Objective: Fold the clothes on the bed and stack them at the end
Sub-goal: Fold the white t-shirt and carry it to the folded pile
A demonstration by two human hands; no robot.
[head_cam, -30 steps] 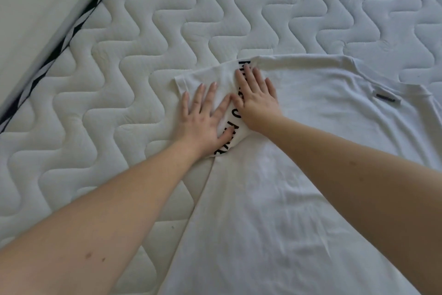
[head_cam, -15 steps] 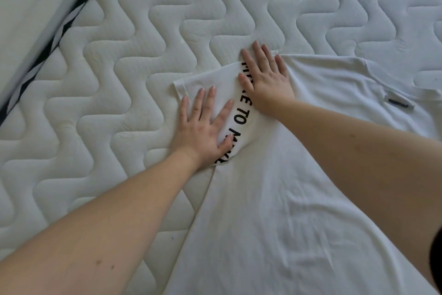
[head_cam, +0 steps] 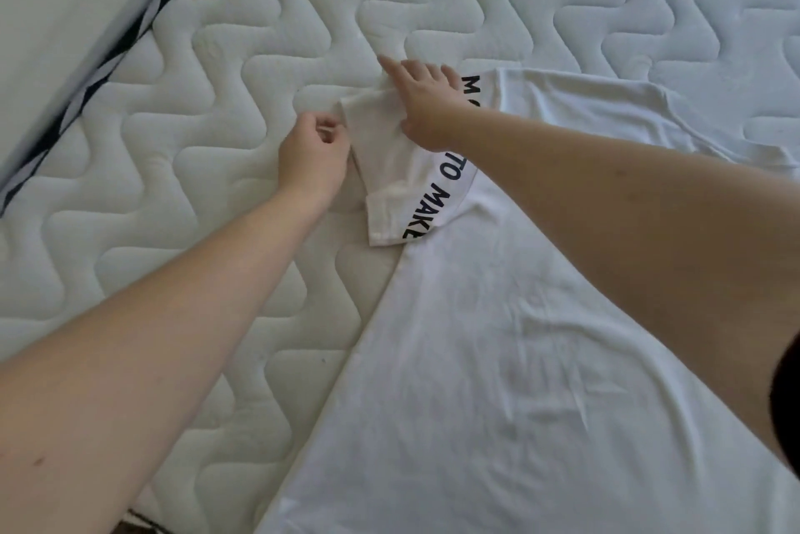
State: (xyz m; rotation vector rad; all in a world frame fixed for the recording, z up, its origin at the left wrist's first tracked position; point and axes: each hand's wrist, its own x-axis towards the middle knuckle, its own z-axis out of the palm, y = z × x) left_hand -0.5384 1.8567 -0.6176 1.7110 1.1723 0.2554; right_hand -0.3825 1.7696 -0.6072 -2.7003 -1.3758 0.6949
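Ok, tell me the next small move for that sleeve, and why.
Probably draw the sleeve inward over the T-shirt body. It sticks out over the mattress past the shirt's side edge; the left hand pinches its hem corner, and the right hand lies flat near the shoulder, so a fold line looks ready.

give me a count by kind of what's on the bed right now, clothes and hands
White cotton T-shirt with black lettering: 1
Bare hands: 2, the left hand and the right hand, both at the shirt's sleeve
Total: 3, all on the white quilted mattress
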